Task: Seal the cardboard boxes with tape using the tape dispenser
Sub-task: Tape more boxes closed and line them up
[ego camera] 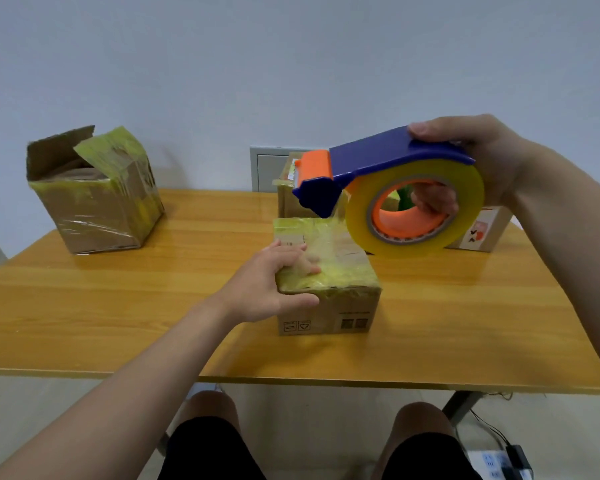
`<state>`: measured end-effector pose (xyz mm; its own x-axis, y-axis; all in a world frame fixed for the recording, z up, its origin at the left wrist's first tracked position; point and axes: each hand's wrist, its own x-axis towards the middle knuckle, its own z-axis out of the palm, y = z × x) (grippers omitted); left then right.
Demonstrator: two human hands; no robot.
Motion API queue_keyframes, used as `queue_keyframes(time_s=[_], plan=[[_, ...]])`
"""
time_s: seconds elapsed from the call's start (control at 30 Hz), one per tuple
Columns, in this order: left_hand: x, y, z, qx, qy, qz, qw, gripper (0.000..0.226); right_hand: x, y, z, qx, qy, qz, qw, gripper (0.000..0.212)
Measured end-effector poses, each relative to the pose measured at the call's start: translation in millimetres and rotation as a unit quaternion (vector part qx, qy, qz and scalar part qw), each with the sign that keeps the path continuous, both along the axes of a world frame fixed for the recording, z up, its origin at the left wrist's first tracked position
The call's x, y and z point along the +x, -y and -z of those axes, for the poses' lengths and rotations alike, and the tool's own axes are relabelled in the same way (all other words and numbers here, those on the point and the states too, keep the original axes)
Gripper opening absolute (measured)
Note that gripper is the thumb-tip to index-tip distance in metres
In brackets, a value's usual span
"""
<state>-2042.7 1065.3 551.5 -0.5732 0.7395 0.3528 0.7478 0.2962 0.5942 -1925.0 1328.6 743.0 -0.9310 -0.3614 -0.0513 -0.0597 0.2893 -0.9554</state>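
A small cardboard box [340, 306], its top covered in yellowish tape, sits at the middle of the wooden table [118, 323]. My left hand [267, 285] holds its near left corner, fingers lying on the taped top and thumb on the front face. My right hand [478, 157] grips a blue and orange tape dispenser [368, 157] with a yellowish tape roll [465, 188], lifted above and behind the box. Its fingers pass through the roll's orange core. The dispenser's orange cutter end points left.
A larger taped box [94, 202] with a flap open stands at the table's back left. Another box [288, 199] stands behind the middle one, partly hidden by the dispenser. A white-sided box [482, 230] is at the back right. My knees show below the table's front edge.
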Motion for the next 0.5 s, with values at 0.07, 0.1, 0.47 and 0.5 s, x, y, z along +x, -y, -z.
queue_keyframes(time_s=[0.07,0.1,0.47,0.5], plan=[[2.3,2.9,-5.7,0.005,0.035,0.009,0.999,0.05,-0.4,2.1,-3.8,0.004,0.0,-0.007,1.0,0.045],[3.1,4.8,-8.1,0.002,0.044,0.016,0.999,0.053,-1.0,1.7,-3.9,0.01,0.002,-0.003,1.0,0.048],[25.0,-5.8,-46.1,0.157,0.304,0.1,0.934,0.061,-4.5,12.0,-4.4,-0.006,0.0,-0.047,0.999,0.042],[30.2,-12.3,-48.6,0.18,0.349,0.103,0.914,0.061,-6.0,12.8,-5.7,-0.018,-0.006,-0.051,0.999,0.043]])
